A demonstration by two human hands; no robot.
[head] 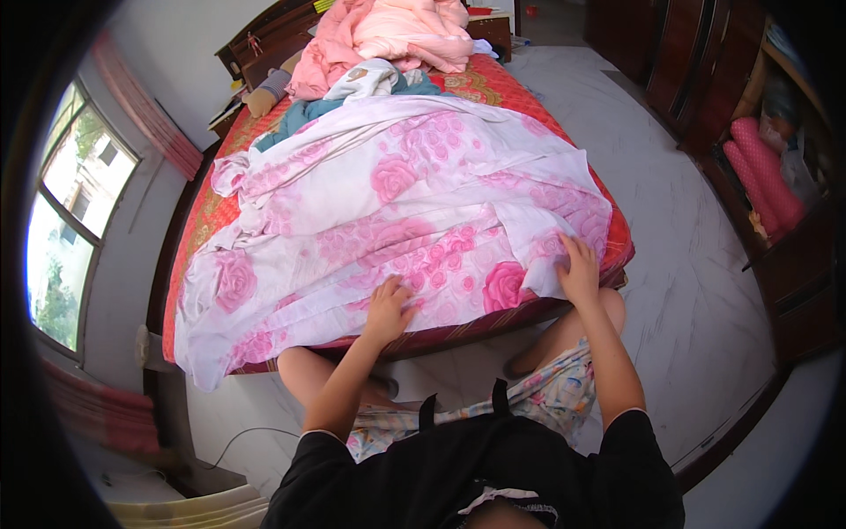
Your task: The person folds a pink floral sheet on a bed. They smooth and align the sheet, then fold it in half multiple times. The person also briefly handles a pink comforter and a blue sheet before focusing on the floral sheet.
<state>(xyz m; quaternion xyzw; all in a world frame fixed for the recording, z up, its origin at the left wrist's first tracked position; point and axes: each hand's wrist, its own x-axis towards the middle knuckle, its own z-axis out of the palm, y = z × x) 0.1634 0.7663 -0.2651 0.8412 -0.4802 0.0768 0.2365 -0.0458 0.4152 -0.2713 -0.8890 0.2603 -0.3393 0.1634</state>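
A white sheet with pink rose print (pixel 370 218) lies wrinkled across the near part of the bed, its near edge hanging partly over the mattress edge. My left hand (pixel 390 311) rests on the sheet near that edge, fingers slightly spread. At the right corner, my right hand (pixel 579 270) touches a folded-over part of the sheet; whether its fingers pinch the cloth is hard to tell. Beneath the sheet is a red mattress with a gold pattern (pixel 611 218), showing along both sides.
Pink quilts (pixel 403 30) are heaped at the headboard end, with a teal blanket (pixel 291 125) before them. A striped pillow (pixel 268 92) lies at the left. Dark wooden wardrobes (pixel 687 73) stand right, one compartment holding pink rolls (pixel 767 178). A cable (pixel 244 433) crosses the floor.
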